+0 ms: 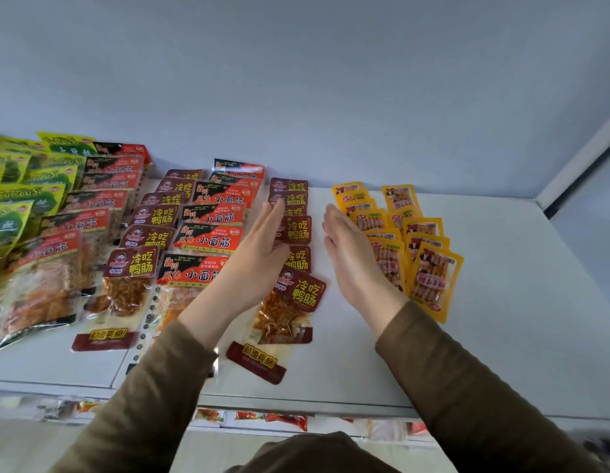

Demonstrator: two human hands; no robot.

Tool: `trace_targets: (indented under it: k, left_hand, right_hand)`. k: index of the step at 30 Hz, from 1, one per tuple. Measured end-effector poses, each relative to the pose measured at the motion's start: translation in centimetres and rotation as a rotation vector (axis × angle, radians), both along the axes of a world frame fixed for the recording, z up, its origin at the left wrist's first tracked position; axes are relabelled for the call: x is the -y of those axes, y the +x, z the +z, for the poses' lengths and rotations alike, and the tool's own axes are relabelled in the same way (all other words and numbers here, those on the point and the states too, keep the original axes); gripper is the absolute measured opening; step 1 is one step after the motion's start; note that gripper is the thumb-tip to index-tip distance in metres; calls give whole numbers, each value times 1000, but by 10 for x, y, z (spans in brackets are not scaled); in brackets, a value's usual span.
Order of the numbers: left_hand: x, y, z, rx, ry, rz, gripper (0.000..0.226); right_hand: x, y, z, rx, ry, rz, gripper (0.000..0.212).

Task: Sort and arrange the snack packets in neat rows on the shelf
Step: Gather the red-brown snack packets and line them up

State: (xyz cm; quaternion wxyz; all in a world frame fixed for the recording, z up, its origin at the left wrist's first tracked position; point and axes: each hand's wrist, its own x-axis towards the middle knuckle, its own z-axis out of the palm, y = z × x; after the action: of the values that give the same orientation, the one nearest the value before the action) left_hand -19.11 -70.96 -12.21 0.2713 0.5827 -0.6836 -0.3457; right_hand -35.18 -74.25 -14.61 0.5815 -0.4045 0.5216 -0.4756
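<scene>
Snack packets lie in overlapping rows on a white shelf (495, 302). A row of dark red packets (298, 230) runs front to back in the middle. My left hand (262, 250) stands flat with straight fingers against that row's left side. My right hand (351, 257) is flat and straight too, on edge between the dark red row and two rows of yellow packets (430, 268). Neither hand grips anything. The front dark red packet (290, 302) lies slightly tilted.
To the left lie rows of red-and-black packets (211, 216), another dark red row (139, 268), more red-and-black packets (57, 268) and green packets (13, 199). A grey back wall rises behind. A lower shelf with more packets (283, 419) shows below the front edge.
</scene>
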Motion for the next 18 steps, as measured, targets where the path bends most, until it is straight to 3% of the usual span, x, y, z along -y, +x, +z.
trace_targets:
  k: [2,5,7,11,18]
  left_hand:
    - [-32,13,4,230,-126,-120,66]
    - [-63,24,-11,551,-57,-274,67]
    - [-76,20,-31,604,-43,-283,67]
    - [-83,5,-61,610,-190,-104,76]
    - [-86,-8,-62,787,-283,43,75]
  right_hand:
    - [-16,-8,-5,1,-5,13,51]
    - [-41,-9,-11,-18,-29,27,49]
    - [-55,-2,-15,7,-35,40,46]
    - [-71,10,-20,61,-76,21,47]
    - [-87,21,-19,224,-37,-12,36]
